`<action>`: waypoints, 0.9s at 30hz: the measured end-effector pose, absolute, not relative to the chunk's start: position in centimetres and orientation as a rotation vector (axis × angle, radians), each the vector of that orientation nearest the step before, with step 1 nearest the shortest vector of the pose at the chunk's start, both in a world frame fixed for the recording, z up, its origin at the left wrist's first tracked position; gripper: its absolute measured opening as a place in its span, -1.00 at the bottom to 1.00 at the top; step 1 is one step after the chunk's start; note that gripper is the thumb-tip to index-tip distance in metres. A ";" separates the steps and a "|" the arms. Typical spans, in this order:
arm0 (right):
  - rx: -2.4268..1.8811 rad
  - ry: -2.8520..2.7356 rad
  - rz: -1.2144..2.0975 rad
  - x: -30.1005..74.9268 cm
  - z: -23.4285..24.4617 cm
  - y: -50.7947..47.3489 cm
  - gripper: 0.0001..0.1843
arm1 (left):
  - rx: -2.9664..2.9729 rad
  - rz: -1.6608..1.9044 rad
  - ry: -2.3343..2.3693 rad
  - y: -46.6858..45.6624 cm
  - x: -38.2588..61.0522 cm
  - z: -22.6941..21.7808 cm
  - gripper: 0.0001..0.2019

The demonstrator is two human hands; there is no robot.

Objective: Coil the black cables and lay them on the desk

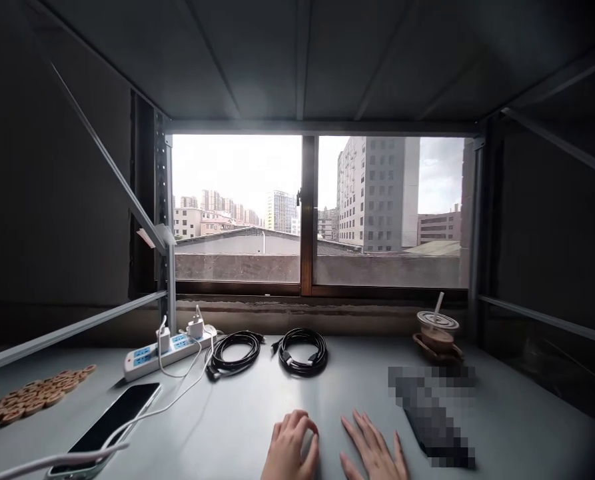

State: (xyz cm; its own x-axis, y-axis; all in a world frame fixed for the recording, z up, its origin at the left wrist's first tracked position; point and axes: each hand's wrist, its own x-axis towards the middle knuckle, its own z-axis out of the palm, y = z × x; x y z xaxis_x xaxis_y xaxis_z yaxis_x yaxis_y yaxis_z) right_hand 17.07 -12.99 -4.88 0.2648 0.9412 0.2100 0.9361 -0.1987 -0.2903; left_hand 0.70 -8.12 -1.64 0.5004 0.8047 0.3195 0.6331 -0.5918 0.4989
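Note:
My left hand (291, 443) rests on the grey tabletop (217, 427), its fingers curled and the thumb tip meeting the index finger. Nothing shows in the loop between them. Beside it, my right hand (374, 447) lies flat with its fingers spread, holding nothing. Beyond the hands are two coiled black cables, a right coil (304, 368) and a left coil (234, 367), with connectors showing. To the right of my right hand lies a dark, flat object (434, 427), partly pixelated, so its kind is unclear.
At left are a smartphone (107, 427), a white cable (170, 405), a power strip (147, 363) with chargers, and several round wooden pieces (37, 398). A lidded drink cup (437, 331) with a straw stands at back right. Metal shelf posts frame a window (237, 200).

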 end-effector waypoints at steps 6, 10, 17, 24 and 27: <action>-2.168 -1.822 0.319 17.4 -2.1 -14.4 -0.38 | 2.393 0.764 1.220 -8.7 0.9 -1.2 -0.77; -2.210 -1.836 0.359 17.6 -2.1 -14.7 -0.36 | 2.372 0.796 1.217 -9.0 0.9 -1.2 -0.79; -2.185 -1.828 0.226 18.1 -4.1 -14.3 -0.39 | 2.386 0.843 1.215 -8.9 1.0 -1.5 -0.78; -2.219 -1.839 0.282 17.5 -2.8 -14.9 -0.38 | 2.385 0.854 1.170 -9.0 0.9 -1.0 -0.66; -2.219 -1.848 0.279 17.6 -2.8 -14.9 -0.38 | 2.339 0.869 1.148 -9.1 1.0 -0.9 -0.60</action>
